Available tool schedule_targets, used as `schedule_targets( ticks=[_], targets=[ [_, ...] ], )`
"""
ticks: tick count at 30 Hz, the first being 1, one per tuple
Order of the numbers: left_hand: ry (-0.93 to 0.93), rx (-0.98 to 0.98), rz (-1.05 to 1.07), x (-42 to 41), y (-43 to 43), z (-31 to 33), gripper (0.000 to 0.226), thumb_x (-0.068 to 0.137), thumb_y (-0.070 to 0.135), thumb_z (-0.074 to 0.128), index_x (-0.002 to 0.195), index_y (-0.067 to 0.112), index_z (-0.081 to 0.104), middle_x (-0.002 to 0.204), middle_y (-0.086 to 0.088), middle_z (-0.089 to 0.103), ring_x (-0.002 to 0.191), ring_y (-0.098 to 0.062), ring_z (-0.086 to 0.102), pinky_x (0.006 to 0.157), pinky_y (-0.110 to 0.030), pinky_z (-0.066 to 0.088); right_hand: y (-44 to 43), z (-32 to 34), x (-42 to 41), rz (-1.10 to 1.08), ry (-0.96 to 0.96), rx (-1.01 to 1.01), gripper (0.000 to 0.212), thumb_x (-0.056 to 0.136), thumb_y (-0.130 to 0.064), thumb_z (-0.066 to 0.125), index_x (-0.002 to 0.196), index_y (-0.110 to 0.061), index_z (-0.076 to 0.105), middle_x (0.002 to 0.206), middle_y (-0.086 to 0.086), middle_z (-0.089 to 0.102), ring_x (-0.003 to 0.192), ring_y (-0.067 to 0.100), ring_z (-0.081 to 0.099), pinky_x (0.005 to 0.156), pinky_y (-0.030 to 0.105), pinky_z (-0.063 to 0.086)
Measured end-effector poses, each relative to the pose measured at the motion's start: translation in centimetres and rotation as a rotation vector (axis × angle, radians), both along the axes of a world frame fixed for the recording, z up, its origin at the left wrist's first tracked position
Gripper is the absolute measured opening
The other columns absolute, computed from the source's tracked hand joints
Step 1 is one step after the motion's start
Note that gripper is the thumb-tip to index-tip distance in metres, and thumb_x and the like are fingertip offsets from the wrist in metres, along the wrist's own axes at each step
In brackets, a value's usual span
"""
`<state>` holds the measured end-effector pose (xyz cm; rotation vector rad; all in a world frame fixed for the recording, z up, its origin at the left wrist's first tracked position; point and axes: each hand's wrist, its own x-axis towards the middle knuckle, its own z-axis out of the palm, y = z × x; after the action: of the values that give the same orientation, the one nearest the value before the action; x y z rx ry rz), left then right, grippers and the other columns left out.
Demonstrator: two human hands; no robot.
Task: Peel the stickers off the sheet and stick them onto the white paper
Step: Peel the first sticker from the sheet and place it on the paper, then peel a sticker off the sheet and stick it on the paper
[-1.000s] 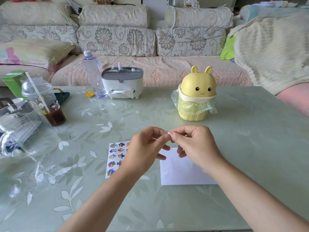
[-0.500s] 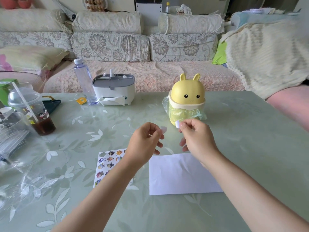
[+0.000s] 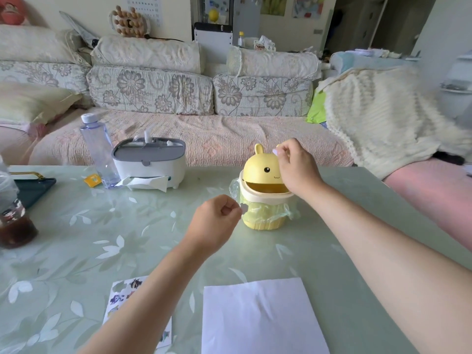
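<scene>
My left hand (image 3: 217, 221) hovers above the table and pinches a small pale sticker (image 3: 244, 208) by its edge. My right hand (image 3: 296, 167) is raised at the yellow bunny bin (image 3: 260, 200), pinching a small white scrap (image 3: 276, 151) over its tilted lid. The sticker sheet (image 3: 122, 297) lies flat at the near left, partly under my left forearm. The white paper (image 3: 260, 318) lies flat at the near centre, blank as far as I can see.
A white tissue box (image 3: 149, 164) and a clear bottle (image 3: 98, 152) stand at the back left. A dark drink cup (image 3: 14, 223) sits at the left edge. A sofa runs behind the green floral table (image 3: 76, 241).
My hands have parted and gone forward. The right hand rose to the bin, whose lid now tilts open; the left followed toward the bin's side. My view tipped up.
</scene>
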<state>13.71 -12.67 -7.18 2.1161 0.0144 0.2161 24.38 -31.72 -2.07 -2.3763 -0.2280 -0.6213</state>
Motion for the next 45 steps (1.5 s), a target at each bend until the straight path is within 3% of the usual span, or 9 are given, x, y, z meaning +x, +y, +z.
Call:
schedule_targets(
  ticks=[3, 10, 19, 23, 26, 29, 36, 41, 45],
  targets=[
    [-0.014, -0.016, 0.009, 0.3, 0.1, -0.5, 0.017, 0.089, 0.029, 0.066, 0.075, 0.019, 0.065, 0.071, 0.0, 0.07, 0.074, -0.022, 0.065, 0.064, -0.028, 0.05, -0.2, 0.3, 2.0, -0.025, -0.001, 0.011, 0.013, 0.102, -0.017, 0.051, 0.102, -0.01, 0.062, 0.105, 0.007, 0.067, 0.097, 0.029, 0.06, 0.069, 0.027, 0.03],
    [-0.058, -0.064, 0.011, 0.2, 0.4, -1.3, 0.019, 0.087, 0.03, 0.068, 0.074, 0.018, 0.065, 0.068, 0.0, 0.069, 0.068, -0.022, 0.064, 0.066, -0.034, 0.052, -0.8, -2.7, -0.8, 0.043, -0.447, -0.273, 0.005, 0.085, -0.017, 0.073, 0.08, -0.018, 0.072, 0.078, -0.002, 0.064, 0.07, 0.018, 0.057, 0.065, 0.029, 0.042],
    [-0.121, -0.158, 0.038, -2.3, 0.5, -1.4, 0.018, 0.09, 0.032, 0.072, 0.077, 0.02, 0.069, 0.07, 0.011, 0.074, 0.061, -0.009, 0.07, 0.065, -0.032, 0.059, -0.4, -2.6, -3.6, -0.025, -0.185, -0.334, 0.021, 0.09, -0.017, 0.067, 0.102, -0.029, 0.079, 0.102, -0.009, 0.076, 0.094, 0.022, 0.069, 0.069, 0.027, 0.046],
    [-0.385, 0.05, 0.061, -4.8, 1.4, -1.6, 0.012, 0.087, 0.015, 0.074, 0.078, 0.021, 0.069, 0.071, 0.015, 0.072, 0.067, 0.0, 0.067, 0.062, -0.012, 0.052, 1.9, -2.3, -9.9, 0.007, -0.043, -0.089, 0.006, 0.085, -0.03, 0.066, 0.082, -0.029, 0.072, 0.084, -0.011, 0.07, 0.073, 0.012, 0.061, 0.066, 0.028, 0.047],
    [-0.565, 0.143, 0.022, -6.9, 2.3, -2.1, 0.006, 0.088, 0.019, 0.068, 0.083, 0.022, 0.069, 0.073, 0.012, 0.071, 0.064, -0.005, 0.067, 0.056, -0.027, 0.056, 4.6, -3.1, -14.8, 0.116, 0.403, 0.224, 0.036, 0.084, -0.047, 0.057, 0.073, -0.015, 0.068, 0.068, 0.002, 0.068, 0.059, 0.013, 0.055, 0.064, 0.035, 0.049],
    [-0.676, 0.26, -0.023, -8.8, 3.2, -2.4, 0.013, 0.091, 0.028, 0.058, 0.087, 0.023, 0.069, 0.074, 0.01, 0.069, 0.063, -0.01, 0.066, 0.049, -0.032, 0.054, 5.9, -2.9, -18.2, 0.17, 0.702, 0.489, 0.04, 0.092, -0.046, 0.059, 0.071, -0.014, 0.071, 0.065, 0.002, 0.067, 0.053, 0.019, 0.05, 0.048, 0.022, 0.039],
    [-0.896, 0.478, -0.043, -11.4, 3.9, -3.3, 0.007, 0.092, 0.012, 0.066, 0.088, 0.012, 0.073, 0.083, 0.006, 0.073, 0.068, -0.017, 0.068, 0.046, -0.034, 0.052, 6.4, -3.2, -21.1, 0.213, 0.783, 0.614, 0.022, 0.095, -0.024, 0.058, 0.075, -0.014, 0.061, 0.066, -0.002, 0.06, 0.052, 0.016, 0.045, 0.048, 0.024, 0.027],
    [-0.524, 0.318, -0.07, -12.6, 5.0, -4.1, 0.027, 0.091, 0.031, 0.071, 0.116, 0.029, 0.062, 0.095, 0.014, 0.075, 0.079, -0.001, 0.07, 0.065, -0.027, 0.058, 6.3, -4.6, -21.4, 0.295, 0.666, 0.55, 0.024, 0.099, -0.021, 0.055, 0.077, -0.012, 0.059, 0.069, -0.004, 0.061, 0.052, 0.015, 0.047, 0.047, 0.021, 0.031],
    [-0.041, -0.229, -0.018, -13.5, 4.6, -2.8, 0.012, 0.096, 0.027, 0.063, 0.104, 0.02, 0.069, 0.088, 0.009, 0.076, 0.076, -0.01, 0.072, 0.071, -0.036, 0.061, 5.7, -5.5, -21.1, 0.429, 0.573, 0.416, 0.027, 0.104, -0.017, 0.052, 0.077, -0.018, 0.057, 0.073, -0.002, 0.06, 0.053, 0.013, 0.047, 0.052, 0.017, 0.036]
  ],
)
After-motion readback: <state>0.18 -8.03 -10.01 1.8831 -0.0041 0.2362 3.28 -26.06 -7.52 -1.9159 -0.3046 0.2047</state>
